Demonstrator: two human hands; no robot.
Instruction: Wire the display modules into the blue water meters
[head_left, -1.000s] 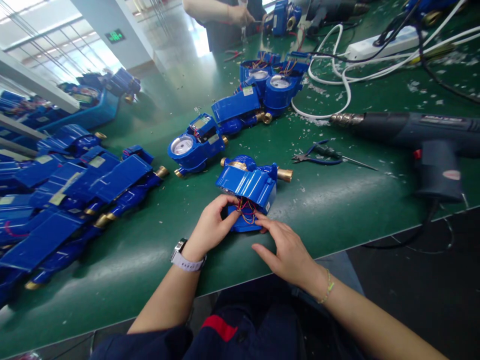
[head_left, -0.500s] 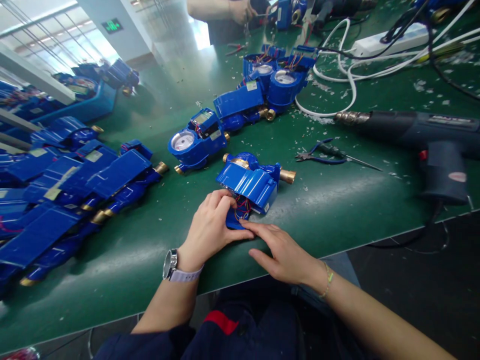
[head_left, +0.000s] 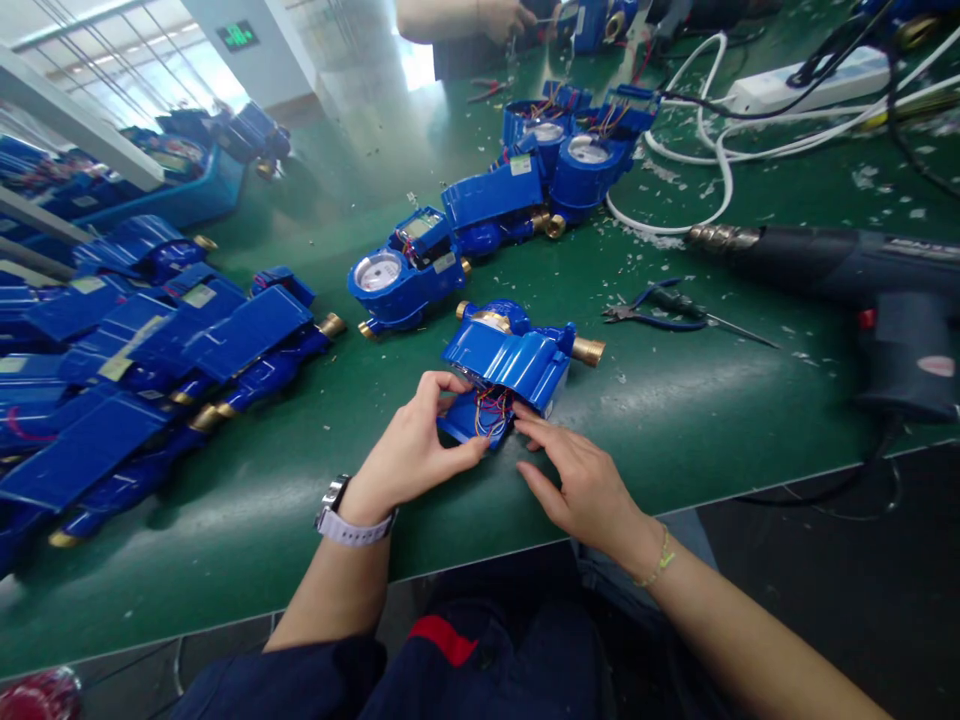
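On the bench (head_left: 675, 420), near its front edge: is that where the meter (head_left: 510, 355) is?

Yes, between the two hands, with the cover (head_left: 459, 422) apart on the near side and a tangle of wires (head_left: 493, 408) spilling between them.

What are the fingers doing?

The left hand (head_left: 409, 445) seems to grip the cover, thumb and forefinger at its edges. The right hand (head_left: 589, 485) is loosely spread, fingertips near the wires, gripping nothing that I can see.

What could go wrong?

I'd watch those wires. They bulge in the gap, so a loop could be pinched if cover and meter were pressed together. Tugging the cover outward might strain a joint.

Anything else?

Neither hand seems to steady the meter firmly, so a hard push could make it rock or slide toward the pliers (head_left: 637, 308).
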